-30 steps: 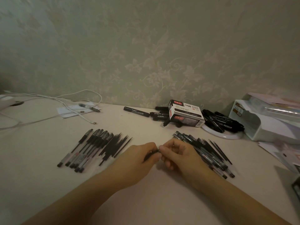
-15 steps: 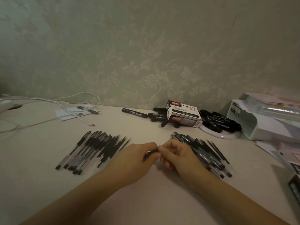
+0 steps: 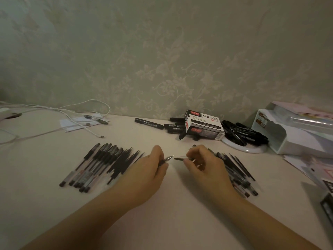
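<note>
My left hand (image 3: pixel 146 174) grips a black pen (image 3: pixel 166 159) whose silver tip points right, bare of any cap. Just to its right, my right hand (image 3: pixel 207 166) pinches a small dark pen cap (image 3: pixel 180 159), a short gap from the tip. Both hands hover over the pale table (image 3: pixel 171 213) at its middle. A row of black pens (image 3: pixel 100 165) lies left of my left hand. A looser heap of pens (image 3: pixel 237 170) lies partly under my right hand.
A marker box (image 3: pixel 204 127) labelled 1120 stands by the wall with black markers (image 3: pixel 149 123) around it. More markers (image 3: pixel 245 132) fill a white plate. A white tray (image 3: pixel 295 134) sits at right, white cables (image 3: pixel 72 114) at left, papers (image 3: pixel 310 166) at the right edge.
The hands were together on one pen; now they have drawn apart, the cap in my right hand is off and the silver tip shows in my left.
</note>
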The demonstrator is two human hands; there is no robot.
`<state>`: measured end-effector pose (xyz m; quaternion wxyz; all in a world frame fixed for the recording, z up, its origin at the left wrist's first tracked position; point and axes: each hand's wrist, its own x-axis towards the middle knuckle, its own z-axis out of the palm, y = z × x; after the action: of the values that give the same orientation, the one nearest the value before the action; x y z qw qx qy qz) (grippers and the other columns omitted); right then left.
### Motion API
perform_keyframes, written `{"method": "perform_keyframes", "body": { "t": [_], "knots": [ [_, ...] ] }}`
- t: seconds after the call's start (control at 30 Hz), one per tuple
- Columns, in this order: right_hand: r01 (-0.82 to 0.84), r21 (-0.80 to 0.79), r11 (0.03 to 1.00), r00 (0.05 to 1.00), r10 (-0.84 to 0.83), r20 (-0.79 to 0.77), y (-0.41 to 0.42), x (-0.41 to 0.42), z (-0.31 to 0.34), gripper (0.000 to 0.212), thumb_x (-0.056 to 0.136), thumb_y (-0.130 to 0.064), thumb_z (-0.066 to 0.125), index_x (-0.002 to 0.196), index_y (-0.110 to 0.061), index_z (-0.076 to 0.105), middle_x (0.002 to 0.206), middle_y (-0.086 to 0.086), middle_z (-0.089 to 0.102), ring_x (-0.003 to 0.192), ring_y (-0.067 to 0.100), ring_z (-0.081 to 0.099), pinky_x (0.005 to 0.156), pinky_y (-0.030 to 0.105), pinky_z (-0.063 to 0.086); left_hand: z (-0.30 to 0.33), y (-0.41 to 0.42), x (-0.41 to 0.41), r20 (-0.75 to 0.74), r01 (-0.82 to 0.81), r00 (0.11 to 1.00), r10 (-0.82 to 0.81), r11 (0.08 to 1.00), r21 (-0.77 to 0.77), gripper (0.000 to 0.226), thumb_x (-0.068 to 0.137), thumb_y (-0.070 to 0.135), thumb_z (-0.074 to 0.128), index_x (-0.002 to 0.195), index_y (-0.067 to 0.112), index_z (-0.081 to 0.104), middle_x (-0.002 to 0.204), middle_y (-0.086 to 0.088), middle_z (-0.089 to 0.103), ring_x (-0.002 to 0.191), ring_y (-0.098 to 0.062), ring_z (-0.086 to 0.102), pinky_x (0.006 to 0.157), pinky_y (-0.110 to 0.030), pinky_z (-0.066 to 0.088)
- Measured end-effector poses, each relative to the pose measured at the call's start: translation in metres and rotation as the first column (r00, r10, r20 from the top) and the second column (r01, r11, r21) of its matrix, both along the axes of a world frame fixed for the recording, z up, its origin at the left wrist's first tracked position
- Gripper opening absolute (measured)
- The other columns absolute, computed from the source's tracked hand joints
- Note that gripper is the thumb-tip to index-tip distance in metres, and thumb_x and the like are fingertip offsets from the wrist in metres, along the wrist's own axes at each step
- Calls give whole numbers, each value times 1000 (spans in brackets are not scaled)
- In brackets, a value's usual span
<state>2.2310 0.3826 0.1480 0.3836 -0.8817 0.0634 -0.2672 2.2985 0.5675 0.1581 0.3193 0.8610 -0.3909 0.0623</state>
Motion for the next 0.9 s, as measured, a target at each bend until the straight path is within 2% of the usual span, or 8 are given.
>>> {"method": "perform_keyframes", "body": {
  "t": [0.13,0.23,0.37,0.47,0.57,0.63,0.7,0.9],
  "knots": [
    [-9,-241,970,998,-5,-56,1,2,-11,12,90,-29,66,83,-32,56,78,-17,57,74,3,55,63,22,49,-2,-1,0,42,35,998,-37,998,50,7,98,30,45,94,24,43,80,8,49,70,-7,46,61,-25,41],
    [-9,-276,961,999,-6,-53,0,3,-13,13,90,-27,65,83,-32,55,84,-19,55,80,1,52,68,24,48,-4,0,1,67,47,996,-51,997,55,5,96,31,48,93,27,46,88,11,50,78,-7,47,71,-31,46],
    [-9,-230,973,1000,6,-18,1,4,-10,7,91,-35,62,89,-30,58,90,-17,55,82,0,52,69,16,44,-4,0,2,73,48,996,-50,998,34,4,95,33,51,95,30,49,91,12,51,82,-4,50,74,-30,50],
    [-56,-113,992,997,62,54,6,1,-3,23,92,-49,52,91,-29,62,88,-16,59,82,2,54,67,12,41,-4,0,3,84,71,994,-69,997,-14,4,94,32,54,94,31,50,91,14,51,83,-2,50,73,-26,50],
    [-192,-16,981,981,192,8,13,-4,-1,38,89,-58,47,85,-26,67,76,-7,63,71,7,55,62,19,44,-3,-2,1,85,135,988,-130,989,-66,3,94,30,55,95,30,53,91,15,52,86,-1,51,73,-24,48],
    [-239,-4,971,971,239,-25,14,-5,-1,31,92,-50,54,81,-25,68,71,-4,64,65,10,54,59,25,44,-2,-4,-1,87,164,984,-158,984,-73,3,94,29,54,96,28,55,92,13,55,86,-4,52,73,-30,48],
    [-269,61,961,963,271,-17,12,-4,-1,27,95,-40,58,76,-23,67,66,-5,62,58,4,50,55,19,40,0,-5,-1,85,183,981,-176,979,-84,8,96,29,52,96,26,59,91,11,57,85,-5,53,74,-31,46],
    [-331,121,936,942,335,-9,9,-5,1,29,93,-40,57,71,-24,66,61,-11,56,57,-1,47,57,12,35,8,-4,-2,4,221,975,-221,974,-54,16,99,23,47,93,21,62,65,15,48,66,2,47,58,-14,31]
  ]
}}
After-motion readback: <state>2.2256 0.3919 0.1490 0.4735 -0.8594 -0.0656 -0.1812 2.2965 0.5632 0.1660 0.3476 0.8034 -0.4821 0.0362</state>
